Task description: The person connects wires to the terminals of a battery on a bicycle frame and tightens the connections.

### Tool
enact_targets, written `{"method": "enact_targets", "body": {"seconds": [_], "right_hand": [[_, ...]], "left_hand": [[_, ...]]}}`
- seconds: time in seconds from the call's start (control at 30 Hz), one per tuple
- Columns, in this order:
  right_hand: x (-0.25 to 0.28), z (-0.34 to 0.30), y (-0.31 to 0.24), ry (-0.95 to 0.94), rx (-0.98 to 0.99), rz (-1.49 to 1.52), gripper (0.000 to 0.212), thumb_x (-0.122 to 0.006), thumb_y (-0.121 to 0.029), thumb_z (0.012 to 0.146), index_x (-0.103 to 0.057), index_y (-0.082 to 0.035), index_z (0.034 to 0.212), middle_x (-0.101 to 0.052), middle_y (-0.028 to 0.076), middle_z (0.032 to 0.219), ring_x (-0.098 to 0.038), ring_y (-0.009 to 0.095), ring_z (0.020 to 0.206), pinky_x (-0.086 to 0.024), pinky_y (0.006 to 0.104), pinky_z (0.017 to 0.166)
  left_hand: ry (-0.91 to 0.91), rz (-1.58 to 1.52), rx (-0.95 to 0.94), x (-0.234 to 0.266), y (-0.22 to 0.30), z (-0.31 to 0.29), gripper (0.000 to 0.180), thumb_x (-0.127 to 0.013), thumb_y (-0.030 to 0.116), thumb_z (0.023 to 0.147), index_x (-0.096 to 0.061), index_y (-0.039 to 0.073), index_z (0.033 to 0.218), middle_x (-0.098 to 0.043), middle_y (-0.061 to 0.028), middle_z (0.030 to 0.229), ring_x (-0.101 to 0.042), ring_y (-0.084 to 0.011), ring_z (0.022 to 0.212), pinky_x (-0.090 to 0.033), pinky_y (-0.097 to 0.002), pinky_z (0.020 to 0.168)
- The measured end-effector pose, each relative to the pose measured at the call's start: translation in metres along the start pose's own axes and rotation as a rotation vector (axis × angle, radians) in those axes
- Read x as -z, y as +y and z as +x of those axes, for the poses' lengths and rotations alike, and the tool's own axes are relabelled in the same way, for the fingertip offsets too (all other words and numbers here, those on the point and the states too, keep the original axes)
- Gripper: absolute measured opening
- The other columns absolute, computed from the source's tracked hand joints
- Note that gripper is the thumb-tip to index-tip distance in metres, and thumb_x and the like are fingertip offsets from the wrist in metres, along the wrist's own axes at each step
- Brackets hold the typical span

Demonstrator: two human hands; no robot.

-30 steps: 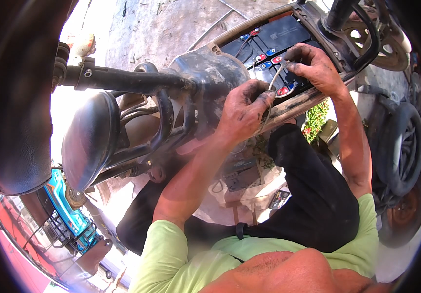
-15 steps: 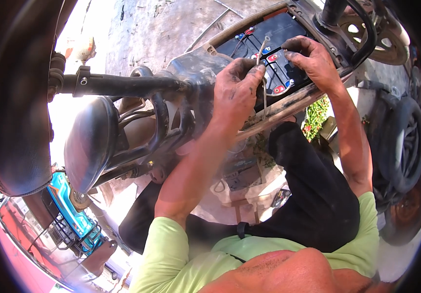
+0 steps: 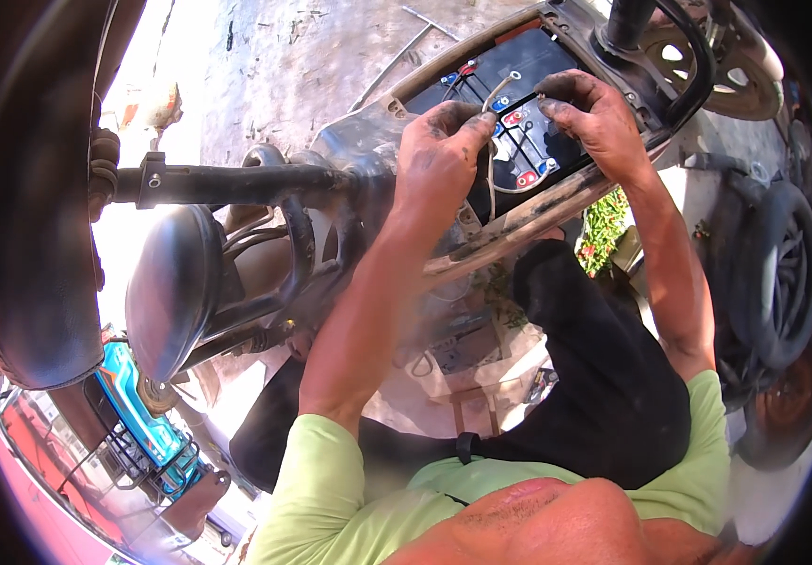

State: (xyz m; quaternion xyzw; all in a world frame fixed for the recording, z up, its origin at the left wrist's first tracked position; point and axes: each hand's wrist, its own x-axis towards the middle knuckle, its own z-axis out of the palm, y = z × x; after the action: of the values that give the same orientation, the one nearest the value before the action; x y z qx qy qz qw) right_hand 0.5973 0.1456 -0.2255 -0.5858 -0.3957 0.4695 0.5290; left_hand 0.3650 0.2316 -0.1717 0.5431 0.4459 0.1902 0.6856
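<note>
Thumb and forefinger of my left hand [image 3: 439, 155] pinched a pale wire [image 3: 497, 89] a little below its upper end, leaving the ring [image 3: 515, 75] free above the black batteries [image 3: 533, 56]. That grip seemed sound to me: close enough to steer the ring, yet not covering its hole. I judged it best to respect the wire's bend, turning the ring flat with the fingertips and not twisting it where the two met. Blue caps [image 3: 501, 104] and red caps [image 3: 527, 178] lay close together, so bare metal needed care; bridging the two colours might have made a spark. To the right of the ring and apart from it stood my right hand [image 3: 599, 118], thumb and forefinger bent toward each other, well placed to steady it.

At the far left, a black padded piece [image 3: 34, 235] was cut off by the dark rim of the view. My left hand covered part of the batteries, and I could not trace where the wire's lower end went past the frame [image 3: 557, 204]. Whether my right fingertips held some small part or nothing, I could not tell. Farthest right, the tyre [image 3: 783, 273] sat in shadow, its surroundings hard to make out.
</note>
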Motion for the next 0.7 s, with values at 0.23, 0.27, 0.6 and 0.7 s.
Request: {"method": "enact_targets", "body": {"seconds": [0.23, 0.27, 0.6, 0.7], "right_hand": [[-0.003, 0.002, 0.001, 0.065, 0.020, -0.107, 0.027, -0.077, -0.011, 0.097, -0.075, 0.000, 0.122, -0.076, 0.003, 0.107, -0.067, 0.010, 0.094, -0.055, 0.0266, 0.089], [-0.004, 0.002, 0.001, 0.063, 0.020, -0.109, 0.027, -0.077, -0.011, 0.097, -0.075, 0.000, 0.122, -0.076, 0.003, 0.107, -0.067, 0.010, 0.094, -0.055, 0.0266, 0.089], [-0.010, 0.000, -0.008, -0.009, -0.029, -0.216, 0.028, -0.076, -0.013, 0.098, -0.075, 0.002, 0.121, -0.077, 0.006, 0.108, -0.068, 0.012, 0.098, -0.055, 0.0293, 0.092], [-0.012, 0.001, -0.008, -0.022, -0.014, -0.246, 0.027, -0.075, -0.013, 0.098, -0.075, 0.002, 0.121, -0.077, 0.006, 0.107, -0.068, 0.012, 0.097, -0.055, 0.0286, 0.091]], "left_hand": [[-0.039, -0.062, 0.037, -0.002, -0.026, -0.007, 0.023, -0.072, 0.012, 0.102, -0.073, -0.006, 0.117, -0.075, -0.0049, 0.101, -0.066, -0.0092, 0.088, -0.053, -0.0258, 0.081], [-0.038, -0.063, 0.037, -0.002, -0.031, -0.007, 0.023, -0.072, 0.012, 0.102, -0.073, -0.006, 0.117, -0.075, -0.0049, 0.101, -0.066, -0.0092, 0.088, -0.053, -0.0258, 0.081], [-0.005, 0.024, -0.076, -0.006, -0.041, -0.015, 0.029, -0.071, 0.013, 0.102, -0.071, -0.007, 0.122, -0.074, -0.0061, 0.103, -0.066, -0.0099, 0.089, -0.054, -0.0253, 0.081], [0.007, 0.105, -0.158, -0.005, -0.047, -0.014, 0.029, -0.070, 0.014, 0.103, -0.071, -0.007, 0.123, -0.074, -0.0063, 0.102, -0.065, -0.0095, 0.088, -0.054, -0.0251, 0.080]]}}
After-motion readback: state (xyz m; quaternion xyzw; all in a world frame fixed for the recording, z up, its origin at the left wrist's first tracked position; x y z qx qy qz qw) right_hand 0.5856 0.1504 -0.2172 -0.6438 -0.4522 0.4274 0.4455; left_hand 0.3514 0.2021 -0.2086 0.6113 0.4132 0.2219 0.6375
